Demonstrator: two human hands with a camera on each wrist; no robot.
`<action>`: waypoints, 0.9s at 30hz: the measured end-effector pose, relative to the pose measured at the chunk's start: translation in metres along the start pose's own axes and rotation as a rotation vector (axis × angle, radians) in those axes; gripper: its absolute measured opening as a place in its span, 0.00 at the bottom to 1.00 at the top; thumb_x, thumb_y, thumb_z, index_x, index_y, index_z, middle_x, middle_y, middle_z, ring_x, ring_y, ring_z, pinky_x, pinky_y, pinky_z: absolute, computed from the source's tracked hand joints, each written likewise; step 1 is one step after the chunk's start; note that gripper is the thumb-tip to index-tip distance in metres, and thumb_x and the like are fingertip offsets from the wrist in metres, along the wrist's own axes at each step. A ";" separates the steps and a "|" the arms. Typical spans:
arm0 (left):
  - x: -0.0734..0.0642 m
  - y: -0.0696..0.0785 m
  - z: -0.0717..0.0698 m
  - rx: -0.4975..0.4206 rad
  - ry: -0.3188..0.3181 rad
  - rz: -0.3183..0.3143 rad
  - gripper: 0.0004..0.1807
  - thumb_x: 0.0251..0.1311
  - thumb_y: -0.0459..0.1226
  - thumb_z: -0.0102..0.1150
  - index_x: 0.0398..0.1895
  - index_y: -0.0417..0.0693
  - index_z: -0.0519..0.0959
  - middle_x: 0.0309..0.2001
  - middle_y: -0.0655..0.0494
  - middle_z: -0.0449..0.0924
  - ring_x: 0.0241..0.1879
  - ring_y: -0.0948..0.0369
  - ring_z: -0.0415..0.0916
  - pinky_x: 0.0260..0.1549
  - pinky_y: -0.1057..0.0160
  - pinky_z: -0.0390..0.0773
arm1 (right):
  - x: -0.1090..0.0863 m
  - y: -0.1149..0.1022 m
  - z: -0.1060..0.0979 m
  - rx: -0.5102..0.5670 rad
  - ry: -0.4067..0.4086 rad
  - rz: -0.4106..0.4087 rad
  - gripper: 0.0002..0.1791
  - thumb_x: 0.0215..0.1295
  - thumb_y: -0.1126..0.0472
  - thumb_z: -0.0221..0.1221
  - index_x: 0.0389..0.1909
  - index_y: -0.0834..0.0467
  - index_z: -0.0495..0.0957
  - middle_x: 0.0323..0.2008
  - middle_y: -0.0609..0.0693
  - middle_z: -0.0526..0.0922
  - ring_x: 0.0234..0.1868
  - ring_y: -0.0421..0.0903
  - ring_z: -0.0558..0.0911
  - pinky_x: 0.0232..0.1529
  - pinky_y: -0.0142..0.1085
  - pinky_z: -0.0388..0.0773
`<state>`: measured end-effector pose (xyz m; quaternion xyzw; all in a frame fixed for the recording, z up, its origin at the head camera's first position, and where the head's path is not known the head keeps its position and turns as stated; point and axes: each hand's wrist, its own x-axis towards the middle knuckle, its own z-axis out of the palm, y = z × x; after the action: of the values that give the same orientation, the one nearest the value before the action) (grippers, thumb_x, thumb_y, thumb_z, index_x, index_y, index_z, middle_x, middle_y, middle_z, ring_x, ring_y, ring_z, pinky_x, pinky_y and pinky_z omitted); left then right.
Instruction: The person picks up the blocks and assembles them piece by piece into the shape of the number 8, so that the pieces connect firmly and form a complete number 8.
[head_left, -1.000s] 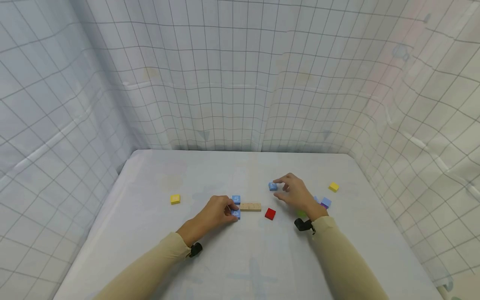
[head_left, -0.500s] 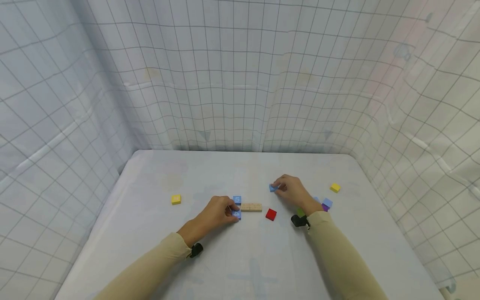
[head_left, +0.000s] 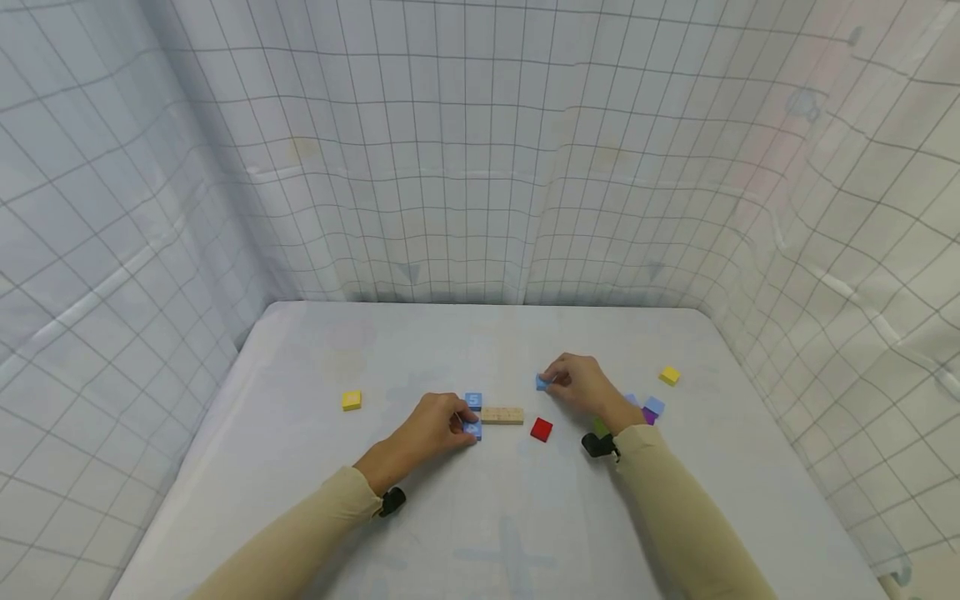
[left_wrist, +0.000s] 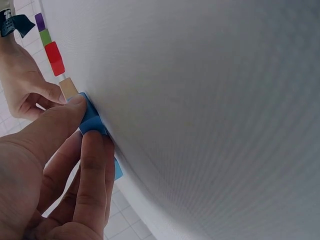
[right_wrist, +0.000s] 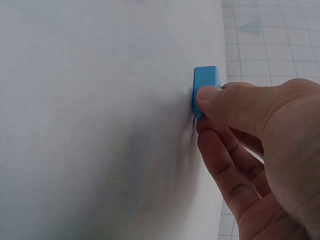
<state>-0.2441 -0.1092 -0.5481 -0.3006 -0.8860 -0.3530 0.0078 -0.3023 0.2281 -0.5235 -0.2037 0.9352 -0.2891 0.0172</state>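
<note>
While the left hand (head_left: pixel 437 419) pinches a blue number tile (head_left: pixel 472 431) beside the wooden block (head_left: pixel 502 416), seemingly to keep it lined up with the blue 5 tile (head_left: pixel 473 400), the right hand (head_left: pixel 584 384) grips another blue tile (right_wrist: pixel 205 77) between thumb and fingers, probably for fine control, beyond the red tile (head_left: pixel 542 430).

Blocks before me, counted about one tan bar (head_left: pixel 502 416): five visible blue blocks (head_left: pixel 473 400), two at its left and three to its right; two yellow blocks (head_left: pixel 351 401), one on either side; one red block (head_left: pixel 541 429), one green block (head_left: pixel 600 427) and one purple block (head_left: pixel 648 417), all to its right.
</note>
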 end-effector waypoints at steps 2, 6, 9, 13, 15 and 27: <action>0.000 0.007 -0.004 -0.005 -0.011 -0.016 0.12 0.60 0.29 0.88 0.44 0.36 0.94 0.36 0.51 0.90 0.32 0.69 0.81 0.33 0.69 0.86 | -0.001 -0.001 0.000 0.007 -0.007 -0.008 0.10 0.76 0.68 0.76 0.54 0.58 0.96 0.55 0.54 0.94 0.51 0.49 0.92 0.63 0.49 0.93; -0.001 0.014 -0.008 -0.003 -0.008 -0.017 0.11 0.59 0.28 0.88 0.43 0.36 0.94 0.35 0.51 0.90 0.31 0.68 0.82 0.33 0.69 0.87 | -0.003 -0.003 0.001 0.010 -0.012 -0.032 0.09 0.75 0.68 0.77 0.52 0.58 0.96 0.54 0.53 0.94 0.49 0.46 0.92 0.61 0.48 0.94; 0.001 -0.003 0.001 0.005 0.013 0.015 0.11 0.60 0.30 0.89 0.42 0.38 0.94 0.35 0.54 0.89 0.31 0.69 0.82 0.32 0.71 0.85 | -0.005 -0.005 0.001 0.011 -0.017 -0.041 0.08 0.74 0.68 0.77 0.50 0.58 0.95 0.52 0.52 0.95 0.48 0.45 0.91 0.61 0.49 0.94; 0.003 -0.019 0.009 0.024 0.013 0.024 0.13 0.60 0.34 0.91 0.44 0.41 0.95 0.37 0.55 0.90 0.32 0.69 0.84 0.34 0.71 0.86 | -0.007 -0.008 0.001 0.013 -0.024 -0.046 0.07 0.73 0.69 0.78 0.48 0.58 0.96 0.51 0.52 0.96 0.48 0.45 0.91 0.61 0.49 0.94; 0.004 -0.024 0.012 0.016 0.004 -0.004 0.14 0.59 0.35 0.92 0.44 0.43 0.96 0.37 0.56 0.91 0.33 0.69 0.84 0.34 0.71 0.87 | -0.008 -0.009 0.001 0.009 -0.028 -0.047 0.07 0.73 0.68 0.78 0.48 0.57 0.96 0.51 0.51 0.96 0.48 0.45 0.91 0.60 0.49 0.94; -0.003 0.014 -0.011 -0.014 -0.009 0.016 0.11 0.61 0.31 0.89 0.43 0.36 0.94 0.37 0.51 0.91 0.32 0.70 0.81 0.34 0.71 0.86 | -0.011 -0.019 0.001 0.054 -0.075 -0.015 0.07 0.72 0.67 0.79 0.47 0.55 0.97 0.52 0.50 0.95 0.53 0.47 0.93 0.63 0.48 0.94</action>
<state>-0.2366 -0.1099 -0.5316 -0.3094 -0.8810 -0.3578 0.0047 -0.2853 0.2181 -0.5149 -0.2208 0.9243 -0.3064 0.0556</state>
